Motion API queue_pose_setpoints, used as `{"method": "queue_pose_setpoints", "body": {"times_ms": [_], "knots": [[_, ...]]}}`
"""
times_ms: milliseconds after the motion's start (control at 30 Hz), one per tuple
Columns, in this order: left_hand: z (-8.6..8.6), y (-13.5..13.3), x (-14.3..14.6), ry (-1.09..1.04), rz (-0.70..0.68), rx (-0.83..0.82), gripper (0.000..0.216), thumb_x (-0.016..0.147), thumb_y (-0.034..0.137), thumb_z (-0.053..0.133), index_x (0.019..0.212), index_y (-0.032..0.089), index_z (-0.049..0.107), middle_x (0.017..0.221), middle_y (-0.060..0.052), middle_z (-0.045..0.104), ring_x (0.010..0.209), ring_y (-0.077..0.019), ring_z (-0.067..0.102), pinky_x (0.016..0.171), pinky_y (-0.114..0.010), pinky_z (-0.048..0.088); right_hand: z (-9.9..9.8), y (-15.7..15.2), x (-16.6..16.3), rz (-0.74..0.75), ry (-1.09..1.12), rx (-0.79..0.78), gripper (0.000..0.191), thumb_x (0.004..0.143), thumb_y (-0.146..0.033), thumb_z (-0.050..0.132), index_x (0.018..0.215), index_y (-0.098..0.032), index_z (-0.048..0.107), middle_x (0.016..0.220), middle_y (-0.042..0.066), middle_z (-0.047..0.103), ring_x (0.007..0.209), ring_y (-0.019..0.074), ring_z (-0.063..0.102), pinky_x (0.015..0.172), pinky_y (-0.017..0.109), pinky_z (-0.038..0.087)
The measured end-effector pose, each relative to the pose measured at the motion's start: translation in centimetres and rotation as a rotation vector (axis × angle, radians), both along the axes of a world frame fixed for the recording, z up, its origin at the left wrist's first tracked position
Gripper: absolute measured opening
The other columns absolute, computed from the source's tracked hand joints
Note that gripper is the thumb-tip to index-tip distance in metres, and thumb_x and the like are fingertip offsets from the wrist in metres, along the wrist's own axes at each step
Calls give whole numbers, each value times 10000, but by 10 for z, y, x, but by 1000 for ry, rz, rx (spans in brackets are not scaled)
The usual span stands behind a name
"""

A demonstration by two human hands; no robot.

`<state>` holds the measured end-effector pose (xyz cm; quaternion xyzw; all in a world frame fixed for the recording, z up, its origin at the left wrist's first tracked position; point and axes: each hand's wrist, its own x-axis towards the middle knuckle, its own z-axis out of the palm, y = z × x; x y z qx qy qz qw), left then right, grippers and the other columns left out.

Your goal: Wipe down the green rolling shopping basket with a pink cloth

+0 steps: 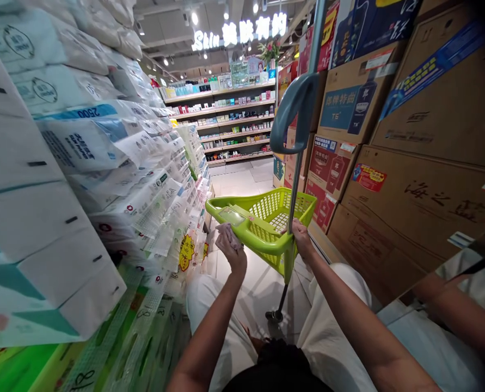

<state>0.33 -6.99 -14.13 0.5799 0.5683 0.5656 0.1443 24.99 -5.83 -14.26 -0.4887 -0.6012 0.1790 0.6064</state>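
head view | from above, facing forward-down | close over hands | store aisle ahead

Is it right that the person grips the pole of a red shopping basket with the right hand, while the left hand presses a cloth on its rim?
Not quite: the shopping basket is lime green, not red, as the head view shows. The right hand does grip its pole, and the left hand presses a cloth on the rim.

The right hand (302,239) wraps the metal pole (294,196), hiding its palm and that stretch of pole; the pole's top runs off the upper edge. The left hand (231,246) covers most of a pale cloth (227,231). Small print on the far shelves (226,122) is unreadable. Cardboard cartons (425,163) are cut off at right.
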Motion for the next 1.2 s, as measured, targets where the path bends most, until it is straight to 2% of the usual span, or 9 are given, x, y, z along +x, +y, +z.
{"method": "queue_pose_setpoints", "body": {"times_ms": [133,267,367,433,633,733,867,1067,1200], "knots": [[34,23,-39,74,50,101,657,855,54,460,1491,214,505,1435,-157,463,1405,-280,445,1231,-493,367,7,-21,-5,-95,-15,53,511,1011,-579,389,777,-240,691,849,81,683,911,256,620,887,418,505],[59,16,-53,227,-60,230,500,915,100,463,1355,242,653,1321,-123,496,1268,-250,510,1161,-446,459,17,-61,-35,-444,-55,341,270,1012,-410,446,1046,-254,663,1070,119,679,1105,301,614,1003,502,472],[64,-3,-43,405,-201,344,443,943,129,479,1282,274,726,1305,-121,520,1271,-272,487,1145,-481,464,31,-84,-63,-338,-272,445,191,965,-305,539,1111,-290,661,1111,107,691,1092,306,625,1007,516,451],[70,-5,-40,520,-297,376,454,938,122,493,1265,309,747,1306,-111,541,1283,-286,481,1158,-518,442,41,-89,-78,-271,-392,384,174,955,-275,573,1099,-298,667,1077,96,705,1050,298,626,975,500,448],[112,35,-68,572,-256,170,578,811,-22,455,1192,265,781,1277,-113,590,1218,-297,540,1081,-533,495,56,-82,-83,-213,-384,368,232,990,-264,560,766,-294,613,822,45,688,865,248,592,869,455,432],[123,37,-70,625,-422,143,639,772,-32,465,1248,281,754,1268,-95,607,1220,-269,566,1105,-491,485,54,-78,-77,-204,-368,368,249,997,-284,563,753,-295,612,844,30,707,876,237,598,880,451,418],[132,35,-55,719,-613,140,608,810,19,505,1298,308,721,1287,-79,622,1229,-255,572,1100,-445,490,50,-73,-69,-193,-372,354,259,1002,-312,561,751,-289,623,869,22,726,894,229,605,895,442,411],[165,72,-24,883,-498,-118,341,870,142,546,1093,228,790,1097,-99,690,1076,-273,639,1005,-424,520,48,-63,-61,-210,-390,388,278,1022,-300,543,754,-269,609,846,19,728,873,211,625,873,423,409],[176,79,2,959,-706,-232,351,927,235,486,1100,205,789,1115,-87,711,1020,-250,651,968,-384,520,47,-60,-57,-223,-380,458,275,1026,-255,542,757,-245,598,842,19,713,861,191,618,848,392,402]]}}
